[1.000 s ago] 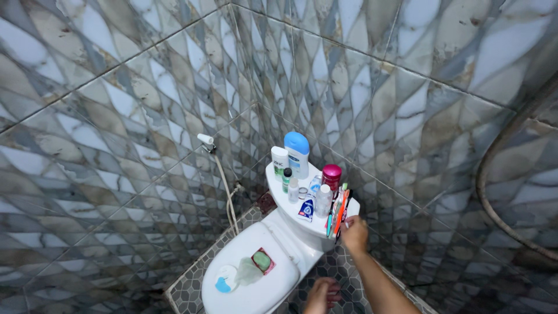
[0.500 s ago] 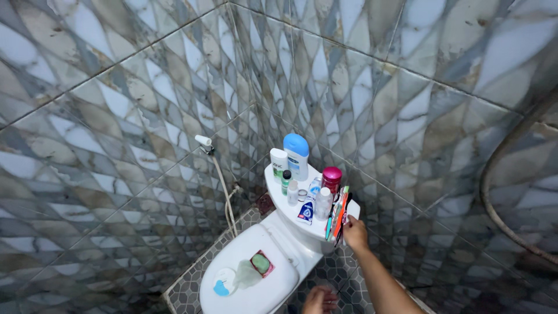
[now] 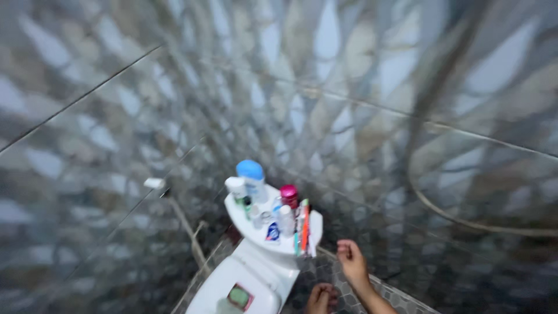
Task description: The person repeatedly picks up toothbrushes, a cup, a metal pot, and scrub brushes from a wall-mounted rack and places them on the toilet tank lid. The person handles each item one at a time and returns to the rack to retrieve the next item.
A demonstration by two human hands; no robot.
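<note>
Right hand [image 3: 353,264] left toothbrushes [image 3: 303,225] (orange, green).

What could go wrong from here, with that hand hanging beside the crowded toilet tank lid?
The right hand is off the tank lid, empty, close to the toothbrushes at its edge; a careless swing might knock them onto the tiled floor. The bottles stand packed together, so bumping one could topple the others. The picture is motion-blurred, so aiming for small items looks unreliable now.
</note>
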